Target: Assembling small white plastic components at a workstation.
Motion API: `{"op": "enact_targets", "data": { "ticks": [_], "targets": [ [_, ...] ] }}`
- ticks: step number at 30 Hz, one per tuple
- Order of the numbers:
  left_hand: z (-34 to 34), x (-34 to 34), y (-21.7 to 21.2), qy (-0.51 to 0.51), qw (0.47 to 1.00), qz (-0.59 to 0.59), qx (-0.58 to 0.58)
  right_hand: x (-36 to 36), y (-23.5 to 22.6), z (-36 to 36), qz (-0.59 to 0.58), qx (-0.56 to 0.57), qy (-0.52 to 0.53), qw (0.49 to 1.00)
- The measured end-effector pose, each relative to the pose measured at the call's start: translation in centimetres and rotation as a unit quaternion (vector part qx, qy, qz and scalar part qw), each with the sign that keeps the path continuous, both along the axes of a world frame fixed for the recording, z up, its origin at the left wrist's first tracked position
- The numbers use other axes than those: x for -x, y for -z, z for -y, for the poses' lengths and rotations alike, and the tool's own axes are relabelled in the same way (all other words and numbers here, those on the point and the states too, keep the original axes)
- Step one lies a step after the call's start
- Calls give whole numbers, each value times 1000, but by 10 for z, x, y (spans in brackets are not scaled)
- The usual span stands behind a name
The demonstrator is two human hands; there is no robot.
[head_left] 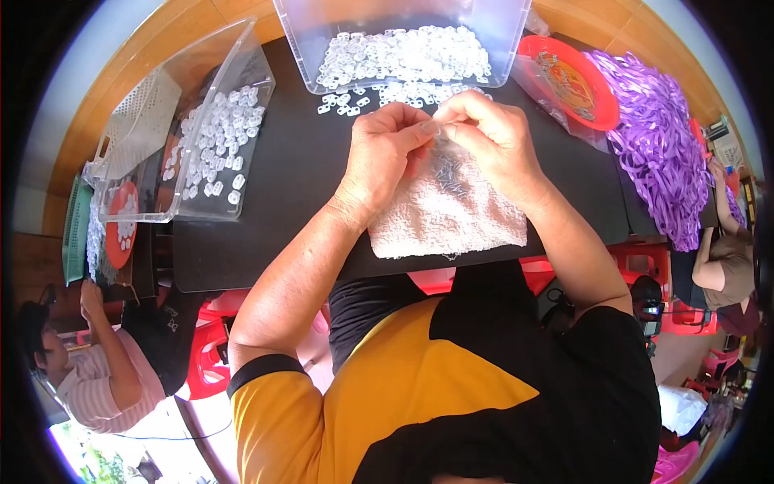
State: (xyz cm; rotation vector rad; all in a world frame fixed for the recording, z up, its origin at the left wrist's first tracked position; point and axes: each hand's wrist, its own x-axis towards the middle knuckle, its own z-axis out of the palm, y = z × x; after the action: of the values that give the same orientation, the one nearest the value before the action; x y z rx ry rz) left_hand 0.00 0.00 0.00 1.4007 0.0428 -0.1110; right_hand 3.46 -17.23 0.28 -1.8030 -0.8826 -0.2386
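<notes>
Over black table (266, 185), centre: both hands meet above a pinkish towel (451, 211).
L hand (385, 153): fingers curled, tips pinched at top edge of a small clear bag (442, 165).
R hand (492, 133): same, thumb + forefinger pinching the bag's top right next to L tips; the two hands touch.
Bag: hangs between the hands, just over towel; holds small dark metal bits, too small to tell what kind.
Near: clear bin (403, 40) w/ white plastic rings just beyond the hands, a few rings loose on table; 2nd clear bin (214, 129) tipped at left; red plate (572, 81) and purple ribbons (657, 145) at right.
Risk 1: bag tears wide or slips, so bits scatter off towel onto table, maybe floor.
Risk 2: bits bounce into loose rings, hard to sort.
Risk 3: towel overhangs table's near edge; a knock w/ forearm could drag it off.
</notes>
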Motion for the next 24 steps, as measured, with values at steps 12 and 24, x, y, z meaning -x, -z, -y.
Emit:
{"op": "enact_targets", "data": {
  "ticks": [12, 24],
  "targets": [
    [7, 4, 8, -35, 998, 46, -20, 4, 3, -11, 97, -11, 11, 995],
    [3, 0, 6, -44, 997, -9, 61, -7, 11, -6, 54, -31, 60, 996]
  ]
}}
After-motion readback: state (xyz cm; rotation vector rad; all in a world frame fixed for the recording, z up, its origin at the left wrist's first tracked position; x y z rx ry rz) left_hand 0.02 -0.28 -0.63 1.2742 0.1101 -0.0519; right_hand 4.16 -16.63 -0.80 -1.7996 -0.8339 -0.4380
